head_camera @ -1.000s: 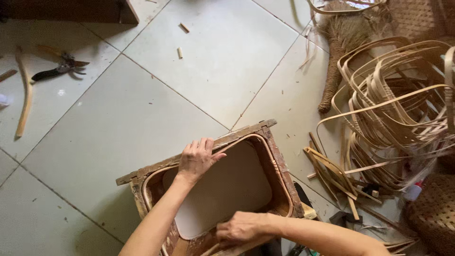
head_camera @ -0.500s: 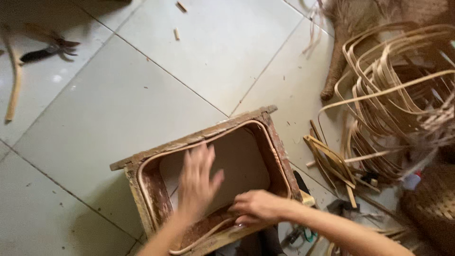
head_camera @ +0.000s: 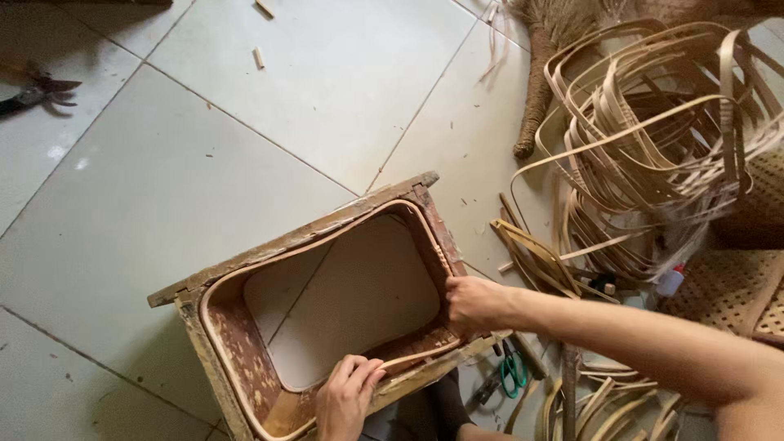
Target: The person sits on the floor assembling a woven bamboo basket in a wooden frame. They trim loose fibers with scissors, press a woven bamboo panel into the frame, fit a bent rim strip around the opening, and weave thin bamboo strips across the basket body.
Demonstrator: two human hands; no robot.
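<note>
Open wooden frame point(head_camera: 214, 278) rests on tiled floor point(head_camera: 163, 180), a rattan strip point(head_camera: 245, 269) lining its inside. Left hand point(head_camera: 347, 398) presses the strip at the near wall, fingers curled; right hand point(head_camera: 476, 304) pinches it at the right corner. Coiled rattan strips point(head_camera: 653, 139) lie right of the frame; a small white bottle point(head_camera: 670, 282) stands beside them.

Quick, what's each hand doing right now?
Left hand: closed on the cane strip at the wooden frame near edge.
Right hand: gripping the frame's right corner.
</note>
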